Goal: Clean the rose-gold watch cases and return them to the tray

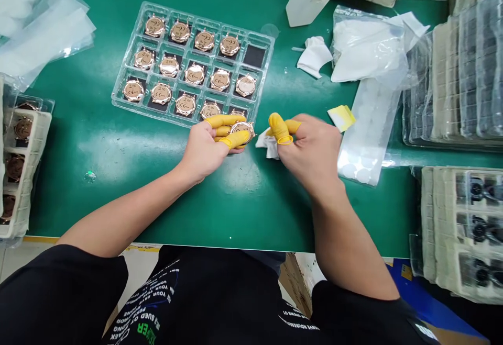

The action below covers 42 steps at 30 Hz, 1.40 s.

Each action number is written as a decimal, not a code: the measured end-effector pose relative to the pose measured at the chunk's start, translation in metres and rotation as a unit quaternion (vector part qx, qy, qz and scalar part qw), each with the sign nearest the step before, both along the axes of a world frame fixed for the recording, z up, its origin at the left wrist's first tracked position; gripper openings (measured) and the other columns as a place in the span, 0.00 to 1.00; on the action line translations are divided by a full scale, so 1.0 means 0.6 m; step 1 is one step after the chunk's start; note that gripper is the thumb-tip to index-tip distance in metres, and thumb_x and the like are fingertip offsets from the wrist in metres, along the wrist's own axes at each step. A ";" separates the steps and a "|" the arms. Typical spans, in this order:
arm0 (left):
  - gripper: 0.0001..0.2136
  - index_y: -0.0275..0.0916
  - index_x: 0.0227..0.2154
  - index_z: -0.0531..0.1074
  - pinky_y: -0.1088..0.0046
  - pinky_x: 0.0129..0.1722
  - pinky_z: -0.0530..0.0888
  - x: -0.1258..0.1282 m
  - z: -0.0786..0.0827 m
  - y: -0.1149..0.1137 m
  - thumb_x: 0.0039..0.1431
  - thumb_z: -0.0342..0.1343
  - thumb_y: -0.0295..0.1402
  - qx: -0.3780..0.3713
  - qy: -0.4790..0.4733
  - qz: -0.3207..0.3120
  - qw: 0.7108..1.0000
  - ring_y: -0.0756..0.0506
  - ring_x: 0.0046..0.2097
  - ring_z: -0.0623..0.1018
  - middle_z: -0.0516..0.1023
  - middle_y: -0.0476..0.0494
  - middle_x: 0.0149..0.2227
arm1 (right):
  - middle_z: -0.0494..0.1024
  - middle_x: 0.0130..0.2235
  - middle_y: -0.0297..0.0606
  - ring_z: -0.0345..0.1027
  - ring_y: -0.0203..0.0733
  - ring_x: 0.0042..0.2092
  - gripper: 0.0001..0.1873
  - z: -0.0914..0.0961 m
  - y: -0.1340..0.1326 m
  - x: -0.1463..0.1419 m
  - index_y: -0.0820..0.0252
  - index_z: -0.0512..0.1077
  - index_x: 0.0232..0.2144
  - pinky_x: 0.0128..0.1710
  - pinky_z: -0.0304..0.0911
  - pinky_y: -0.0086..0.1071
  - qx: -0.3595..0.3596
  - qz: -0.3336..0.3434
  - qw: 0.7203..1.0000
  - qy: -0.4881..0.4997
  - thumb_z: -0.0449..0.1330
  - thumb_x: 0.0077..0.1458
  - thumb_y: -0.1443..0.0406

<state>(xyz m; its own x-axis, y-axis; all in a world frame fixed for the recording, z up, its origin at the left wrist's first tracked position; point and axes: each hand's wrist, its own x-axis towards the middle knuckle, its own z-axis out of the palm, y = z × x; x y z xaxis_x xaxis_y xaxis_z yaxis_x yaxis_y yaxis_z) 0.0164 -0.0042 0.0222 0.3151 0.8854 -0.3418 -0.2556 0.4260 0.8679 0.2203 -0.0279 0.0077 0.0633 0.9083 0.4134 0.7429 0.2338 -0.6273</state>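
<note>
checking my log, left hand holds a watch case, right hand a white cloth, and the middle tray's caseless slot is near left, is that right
Not near left: the head view shows the caseless slot at the far right corner of the middle tray. The left hand does hold a watch case, the right hand a white cloth.
</note>
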 end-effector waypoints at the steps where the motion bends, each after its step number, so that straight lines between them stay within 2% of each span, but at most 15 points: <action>1: 0.21 0.35 0.46 0.80 0.61 0.42 0.86 0.000 0.000 0.000 0.48 0.75 0.30 0.000 0.002 0.001 1.000 0.41 0.41 0.87 0.87 0.39 0.41 | 0.78 0.35 0.40 0.71 0.42 0.36 0.18 0.002 0.000 0.012 0.56 0.78 0.29 0.32 0.67 0.37 0.040 -0.026 0.998 -0.045 0.64 0.65 0.52; 3: 0.20 0.35 0.45 0.80 0.63 0.41 0.86 0.000 0.001 0.001 0.47 0.75 0.30 -0.002 0.003 0.002 1.000 0.41 0.41 0.87 0.87 0.40 0.40 | 0.79 0.41 0.43 0.72 0.44 0.37 0.12 -0.001 0.001 0.022 0.54 0.81 0.39 0.33 0.69 0.39 0.117 -0.045 0.990 -0.061 0.66 0.62 0.53; 5: 0.20 0.35 0.44 0.80 0.66 0.39 0.85 -0.001 0.003 0.000 0.47 0.75 0.29 -0.007 0.001 0.004 1.000 0.42 0.39 0.87 0.87 0.41 0.39 | 0.80 0.41 0.41 0.71 0.41 0.34 0.16 -0.013 0.005 0.015 0.51 0.79 0.50 0.31 0.70 0.39 0.164 0.007 0.986 -0.019 0.66 0.63 0.53; 8: 0.19 0.35 0.44 0.80 0.69 0.35 0.84 -0.001 0.006 -0.001 0.48 0.74 0.29 -0.014 0.003 0.005 1.000 0.44 0.38 0.86 0.87 0.42 0.37 | 0.82 0.36 0.35 0.70 0.41 0.32 0.20 -0.033 0.011 -0.009 0.46 0.74 0.56 0.28 0.69 0.38 0.194 0.081 0.977 0.034 0.65 0.63 0.54; 10: 0.19 0.35 0.44 0.80 0.69 0.36 0.85 -0.001 0.007 -0.002 0.47 0.75 0.30 -0.014 0.006 0.001 1.000 0.44 0.39 0.86 0.87 0.42 0.37 | 0.83 0.35 0.34 0.70 0.43 0.32 0.20 -0.039 0.012 -0.020 0.45 0.75 0.56 0.27 0.69 0.38 0.190 0.077 0.978 0.029 0.65 0.63 0.55; 14: 0.19 0.35 0.44 0.80 0.68 0.38 0.85 -0.001 0.006 -0.003 0.47 0.75 0.29 -0.013 0.013 -0.004 1.000 0.43 0.41 0.86 0.86 0.41 0.39 | 0.83 0.33 0.36 0.71 0.42 0.31 0.09 -0.033 0.009 -0.022 0.47 0.80 0.45 0.30 0.70 0.39 0.152 0.059 0.986 -0.022 0.62 0.64 0.59; 17: 0.19 0.35 0.44 0.80 0.68 0.37 0.85 0.000 0.005 -0.003 0.48 0.74 0.27 -0.016 0.018 -0.001 1.000 0.43 0.41 0.86 0.87 0.41 0.40 | 0.83 0.32 0.36 0.72 0.41 0.31 0.08 -0.030 0.009 -0.017 0.48 0.81 0.41 0.32 0.71 0.39 0.140 0.063 0.987 -0.050 0.61 0.65 0.61; 20: 0.18 0.35 0.44 0.80 0.69 0.37 0.84 0.000 0.007 -0.003 0.48 0.72 0.25 -0.018 0.022 0.003 1.000 0.44 0.40 0.85 0.86 0.41 0.39 | 0.84 0.33 0.36 0.71 0.41 0.30 0.10 -0.031 0.009 -0.015 0.48 0.80 0.45 0.29 0.70 0.39 0.143 0.068 0.986 -0.061 0.61 0.65 0.60; 23: 0.17 0.35 0.44 0.80 0.70 0.37 0.84 0.000 0.010 -0.004 0.48 0.71 0.24 -0.019 0.028 0.004 0.999 0.45 0.39 0.85 0.86 0.42 0.38 | 0.84 0.35 0.34 0.71 0.40 0.29 0.18 -0.034 0.009 -0.019 0.48 0.75 0.57 0.26 0.70 0.38 0.159 0.107 0.981 -0.019 0.62 0.65 0.60; 25: 0.17 0.35 0.44 0.80 0.70 0.37 0.84 0.001 0.010 -0.004 0.48 0.70 0.24 -0.020 0.033 0.001 0.999 0.46 0.39 0.85 0.86 0.42 0.39 | 0.84 0.36 0.33 0.73 0.41 0.30 0.26 -0.034 0.008 -0.023 0.46 0.69 0.63 0.26 0.71 0.37 0.138 0.126 0.982 0.035 0.63 0.65 0.58; 27: 0.17 0.35 0.44 0.80 0.70 0.38 0.83 0.001 0.007 -0.005 0.49 0.70 0.24 -0.012 0.038 -0.005 0.999 0.45 0.40 0.85 0.86 0.42 0.39 | 0.83 0.37 0.33 0.75 0.41 0.32 0.29 -0.032 0.006 -0.027 0.45 0.65 0.66 0.26 0.73 0.36 0.100 0.126 0.983 0.087 0.63 0.66 0.56; 30: 0.18 0.36 0.45 0.81 0.71 0.39 0.82 0.002 -0.003 -0.006 0.49 0.70 0.25 0.018 0.047 -0.011 0.999 0.45 0.41 0.85 0.86 0.42 0.40 | 0.82 0.38 0.34 0.75 0.41 0.32 0.23 -0.027 0.001 -0.032 0.45 0.68 0.61 0.26 0.74 0.36 0.070 0.116 0.985 0.110 0.62 0.66 0.55; 33: 0.18 0.37 0.45 0.81 0.70 0.43 0.82 0.003 -0.014 -0.007 0.49 0.70 0.25 0.056 0.063 -0.016 0.996 0.46 0.43 0.85 0.87 0.43 0.42 | 0.82 0.38 0.34 0.75 0.41 0.33 0.17 -0.023 -0.005 -0.037 0.46 0.70 0.56 0.28 0.74 0.37 0.067 0.097 0.990 0.072 0.61 0.66 0.57; 38: 0.16 0.39 0.47 0.82 0.71 0.45 0.81 0.003 -0.027 -0.014 0.53 0.69 0.28 0.100 0.112 -0.014 0.989 0.46 0.43 0.86 0.87 0.44 0.43 | 0.82 0.36 0.31 0.74 0.40 0.31 0.24 -0.024 -0.008 -0.047 0.48 0.65 0.59 0.28 0.70 0.36 0.095 0.055 0.994 -0.014 0.60 0.62 0.66; 42: 0.16 0.41 0.47 0.82 0.72 0.44 0.81 0.002 -0.035 -0.019 0.54 0.69 0.30 0.126 0.137 -0.017 0.982 0.46 0.43 0.86 0.88 0.45 0.43 | 0.82 0.36 0.31 0.76 0.40 0.34 0.27 -0.028 -0.006 -0.054 0.50 0.67 0.54 0.33 0.70 0.35 0.141 0.041 0.987 -0.060 0.54 0.54 0.76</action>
<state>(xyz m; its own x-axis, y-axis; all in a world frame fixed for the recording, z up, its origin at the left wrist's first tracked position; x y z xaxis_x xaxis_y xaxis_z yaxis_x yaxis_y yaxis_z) 0.0175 -0.0154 0.0011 0.2733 0.9433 -0.1882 0.0124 0.1922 0.9813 0.1880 -0.0313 -0.0088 -0.0700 0.7564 0.6504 0.7792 0.4486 -0.4378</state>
